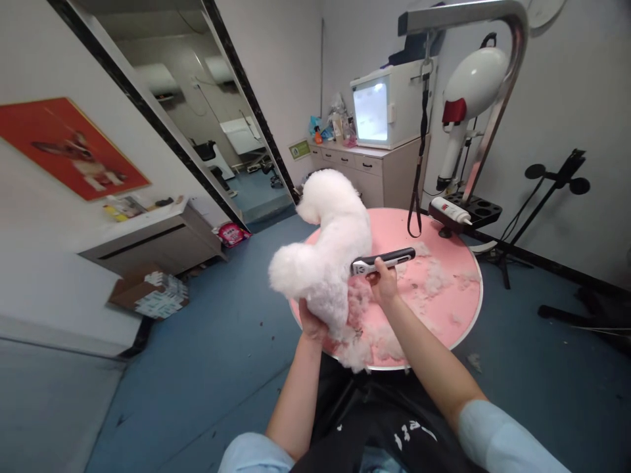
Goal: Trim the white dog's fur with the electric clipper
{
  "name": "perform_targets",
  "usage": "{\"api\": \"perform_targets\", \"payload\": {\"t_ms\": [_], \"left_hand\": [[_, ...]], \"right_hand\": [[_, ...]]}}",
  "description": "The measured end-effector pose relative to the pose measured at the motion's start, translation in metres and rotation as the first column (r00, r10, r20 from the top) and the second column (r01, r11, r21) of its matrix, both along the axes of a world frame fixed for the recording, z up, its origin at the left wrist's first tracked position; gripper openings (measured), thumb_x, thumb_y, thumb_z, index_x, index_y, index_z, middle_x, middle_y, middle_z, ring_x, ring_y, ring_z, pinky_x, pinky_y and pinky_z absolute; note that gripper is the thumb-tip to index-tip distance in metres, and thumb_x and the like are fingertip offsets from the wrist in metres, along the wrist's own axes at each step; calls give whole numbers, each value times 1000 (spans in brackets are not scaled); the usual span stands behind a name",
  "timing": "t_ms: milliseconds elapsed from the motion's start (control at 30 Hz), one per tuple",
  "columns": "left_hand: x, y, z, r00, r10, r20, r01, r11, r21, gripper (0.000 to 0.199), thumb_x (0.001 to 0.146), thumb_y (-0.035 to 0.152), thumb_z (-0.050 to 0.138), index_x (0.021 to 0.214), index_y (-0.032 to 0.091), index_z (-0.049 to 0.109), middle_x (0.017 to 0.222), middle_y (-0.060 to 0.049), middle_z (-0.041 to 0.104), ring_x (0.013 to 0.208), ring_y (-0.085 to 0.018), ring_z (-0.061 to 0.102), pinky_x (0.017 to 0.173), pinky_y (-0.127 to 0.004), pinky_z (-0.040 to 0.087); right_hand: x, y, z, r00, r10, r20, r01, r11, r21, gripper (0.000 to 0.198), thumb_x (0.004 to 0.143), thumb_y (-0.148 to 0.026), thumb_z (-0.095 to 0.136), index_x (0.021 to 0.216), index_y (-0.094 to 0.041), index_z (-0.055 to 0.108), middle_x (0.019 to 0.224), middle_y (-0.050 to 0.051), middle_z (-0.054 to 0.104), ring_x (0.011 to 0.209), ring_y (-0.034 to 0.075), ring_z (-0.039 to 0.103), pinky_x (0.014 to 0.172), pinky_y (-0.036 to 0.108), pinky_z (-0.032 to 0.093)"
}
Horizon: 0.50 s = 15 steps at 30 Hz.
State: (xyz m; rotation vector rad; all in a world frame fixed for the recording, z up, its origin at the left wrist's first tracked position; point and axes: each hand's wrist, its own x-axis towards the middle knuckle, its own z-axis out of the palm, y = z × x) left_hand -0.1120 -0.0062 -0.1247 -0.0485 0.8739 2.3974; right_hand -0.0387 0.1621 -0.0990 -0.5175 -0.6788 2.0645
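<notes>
A fluffy white dog (340,236) stands on a round pink grooming table (444,295), its rear toward me. My right hand (383,284) is closed around a black and silver hair clipper (382,261), whose head meets the dog's right side near the hip. With my left hand (311,320) I grip the dog's hind leg (328,302) low at the rear; the fingers are partly hidden behind the fur. Loose clumps of cut fur (357,348) lie around the dog's feet and across the tabletop.
A metal grooming arm (497,105) rises at the table's right, with a black loop leash (419,171) hanging from it. A white bottle (451,210) lies on a black tray. Behind stand a white dryer (476,82) and a lit cabinet (372,112). A cardboard box (133,289) sits left.
</notes>
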Motion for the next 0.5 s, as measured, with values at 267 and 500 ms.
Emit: {"api": "perform_targets", "payload": {"t_ms": [267, 500], "left_hand": [[0, -2, -11, 996, 84, -11, -84, 994, -65, 46, 65, 57, 86, 96, 25, 76, 94, -5, 79, 101, -31, 73, 85, -36, 58], [-3, 2, -19, 995, 91, -34, -92, 996, -19, 47, 66, 48, 87, 105, 23, 78, 106, -5, 80, 99, -26, 74, 88, -33, 59]], "right_hand": [[7, 9, 13, 999, -22, 23, 18, 985, 172, 54, 54, -53, 93, 75, -22, 54, 56, -7, 61, 41, 6, 46, 37, 19, 42], [12, -11, 24, 988, 34, 152, -93, 910, 403, 42, 66, -51, 87, 68, -21, 57, 54, -5, 58, 38, 7, 45, 35, 21, 41]]}}
